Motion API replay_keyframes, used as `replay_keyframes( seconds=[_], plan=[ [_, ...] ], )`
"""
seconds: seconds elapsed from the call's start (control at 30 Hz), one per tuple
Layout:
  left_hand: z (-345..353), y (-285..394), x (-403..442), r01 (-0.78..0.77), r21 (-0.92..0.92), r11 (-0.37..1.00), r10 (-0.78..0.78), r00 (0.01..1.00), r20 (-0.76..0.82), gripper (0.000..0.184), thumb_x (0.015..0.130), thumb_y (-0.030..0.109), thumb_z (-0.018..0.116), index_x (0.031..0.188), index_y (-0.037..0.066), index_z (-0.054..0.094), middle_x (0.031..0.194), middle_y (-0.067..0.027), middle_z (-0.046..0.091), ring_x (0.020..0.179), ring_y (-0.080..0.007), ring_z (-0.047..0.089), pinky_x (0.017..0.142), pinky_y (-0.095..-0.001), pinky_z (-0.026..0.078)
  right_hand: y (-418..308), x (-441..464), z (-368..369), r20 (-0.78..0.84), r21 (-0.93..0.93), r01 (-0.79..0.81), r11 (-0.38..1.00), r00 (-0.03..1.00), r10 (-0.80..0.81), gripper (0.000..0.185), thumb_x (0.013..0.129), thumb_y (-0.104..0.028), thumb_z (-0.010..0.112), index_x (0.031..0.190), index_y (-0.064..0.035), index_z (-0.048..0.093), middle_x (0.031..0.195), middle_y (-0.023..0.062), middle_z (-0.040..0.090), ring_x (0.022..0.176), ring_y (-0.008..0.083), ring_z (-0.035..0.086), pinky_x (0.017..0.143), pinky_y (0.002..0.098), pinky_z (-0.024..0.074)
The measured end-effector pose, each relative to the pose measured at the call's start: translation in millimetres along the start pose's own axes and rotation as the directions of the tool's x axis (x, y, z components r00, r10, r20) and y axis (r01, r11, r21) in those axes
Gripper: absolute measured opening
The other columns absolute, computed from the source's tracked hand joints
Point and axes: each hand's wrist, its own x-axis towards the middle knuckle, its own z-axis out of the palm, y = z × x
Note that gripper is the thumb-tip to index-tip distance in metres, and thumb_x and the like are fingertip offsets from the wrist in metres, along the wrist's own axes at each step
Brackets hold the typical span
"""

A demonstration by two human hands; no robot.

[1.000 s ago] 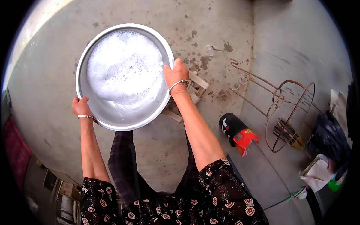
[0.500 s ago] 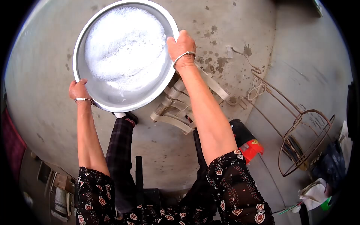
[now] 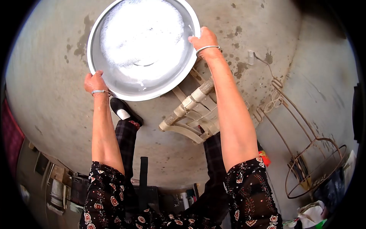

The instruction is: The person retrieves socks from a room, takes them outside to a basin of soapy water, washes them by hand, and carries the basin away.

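A wide metal basin (image 3: 160, 89) is held out in front of me at the top of the head view, its upper rim cut off by the frame edge. White suds (image 3: 141, 36) float on the water inside it. My left hand (image 3: 95, 82) grips the rim at the lower left, thumb over the edge. At the right side of the rim, my right hand (image 3: 206, 41) is closed in the same way. Each wrist wears a thin metal bangle. The fingers under the rim are hidden.
A low wooden stool or frame (image 3: 192, 101) stands on the concrete floor beneath my right forearm. To the right, a rusty wire stand (image 3: 312, 145) leans near the wall. Bags (image 3: 312, 213) lie at the lower right. My shoe (image 3: 126, 111) is below the basin. Damp spots mark the floor.
The basin and both hands have shifted right and slightly up in view. The suds have slid toward the far side. More of the stool and my shoe now shows below the basin.
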Motion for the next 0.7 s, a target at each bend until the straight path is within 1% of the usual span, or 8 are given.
replay_keyframes(
  seconds=[0.3, 0.4, 0.43, 0.5, 0.53, 0.6, 0.63, 0.7],
  plan=[
    [15, -30, -6, -0.025, 0.356, 0.934, -0.018, 0.993, 0.116, 0.027, 0.066, 0.020, 0.069, 0.072, -0.002, 0.056, 0.072, -0.0164, 0.059, 0.065, -0.0292, 0.054, 0.065, -0.0394, 0.044, 19, 16, -3, 0.300, -0.144, -0.028, 0.989, 0.951, 0.071, 0.040, 0.073, -0.022, 0.065, 0.101, 0.0034, 0.055, 0.102, 0.0220, 0.058, 0.097, 0.0338, 0.056, 0.082, 0.0374, 0.0456],
    [7, -35, -25, -0.266, 0.428, 0.864, 0.240, 0.964, 0.114, 0.028, 0.067, 0.020, 0.069, 0.081, -0.002, 0.058, 0.077, -0.0153, 0.059, 0.071, -0.0306, 0.054, 0.069, -0.0402, 0.044, 39, 27, -9, 0.435, -0.051, -0.105, 0.993, 0.893, 0.117, 0.043, 0.076, -0.026, 0.063, 0.107, 0.0023, 0.054, 0.106, 0.0213, 0.057, 0.099, 0.0330, 0.055, 0.082, 0.0383, 0.0452],
    [-5, -20, -42, -0.403, 0.534, 0.743, 0.372, 0.912, 0.171, 0.033, 0.068, 0.020, 0.069, 0.091, -0.001, 0.057, 0.085, -0.0143, 0.057, 0.081, -0.0301, 0.054, 0.074, -0.0393, 0.044, 42, 24, -18, 0.389, -0.064, -0.156, 0.986, 0.906, 0.168, 0.045, 0.077, -0.030, 0.062, 0.109, 0.0010, 0.054, 0.106, 0.0165, 0.059, 0.097, 0.0281, 0.057, 0.080, 0.0375, 0.0453],
    [-26, 13, -96, -0.601, 0.260, 0.756, 0.508, 0.789, 0.347, 0.041, 0.071, 0.020, 0.069, 0.103, -0.001, 0.055, 0.095, -0.0128, 0.059, 0.090, -0.0255, 0.056, 0.076, -0.0348, 0.045, 40, 8, -45, 0.418, 0.053, -0.251, 0.967, 0.884, 0.207, 0.046, 0.078, -0.031, 0.062, 0.111, -0.0003, 0.054, 0.106, 0.0126, 0.060, 0.095, 0.0243, 0.057, 0.080, 0.0360, 0.0452],
    [-36, 34, -127, -0.549, 0.065, 0.833, 0.401, 0.681, 0.613, 0.046, 0.070, 0.019, 0.071, 0.109, 0.001, 0.053, 0.100, -0.0135, 0.058, 0.095, -0.0252, 0.055, 0.080, -0.0340, 0.044, 43, -2, -57, 0.433, 0.109, -0.302, 0.947, 0.872, 0.228, 0.046, 0.078, -0.031, 0.062, 0.112, -0.0010, 0.054, 0.106, 0.0106, 0.060, 0.094, 0.0224, 0.057, 0.079, 0.0353, 0.0452],
    [-46, 47, -181, -0.658, -0.191, 0.729, 0.423, 0.213, 0.880, 0.064, 0.063, 0.028, 0.077, 0.116, 0.007, 0.049, 0.105, -0.0148, 0.057, 0.096, -0.0298, 0.055, 0.081, -0.0360, 0.045, 64, -22, -70, 0.514, 0.060, -0.377, 0.924, 0.805, 0.296, 0.045, 0.079, -0.031, 0.062, 0.113, -0.0026, 0.055, 0.106, 0.0083, 0.060, 0.090, 0.0186, 0.057, 0.078, 0.0341, 0.0449],
    [-46, 47, -204, -0.681, -0.194, 0.706, 0.372, 0.123, 0.920, 0.061, 0.061, 0.026, 0.077, 0.112, 0.008, 0.049, 0.097, -0.0167, 0.059, 0.090, -0.0341, 0.057, 0.076, -0.0384, 0.046, 82, -31, -73, 0.566, -0.006, -0.399, 0.917, 0.755, 0.332, 0.044, 0.080, -0.032, 0.059, 0.112, -0.0026, 0.056, 0.107, 0.0077, 0.060, 0.089, 0.0200, 0.057, 0.077, 0.0351, 0.0448],
    [-32, 33, -217, -0.542, -0.031, 0.840, 0.135, 0.154, 0.979, 0.050, 0.061, 0.022, 0.074, 0.103, 0.007, 0.050, 0.092, -0.0176, 0.060, 0.087, -0.0352, 0.057, 0.074, -0.0405, 0.046, 102, -59, -72, 0.536, -0.021, -0.417, 0.909, 0.762, 0.362, 0.042, 0.083, -0.035, 0.054, 0.108, -0.0022, 0.058, 0.105, 0.0089, 0.061, 0.087, 0.0244, 0.058, 0.076, 0.0371, 0.0442]
  ],
)
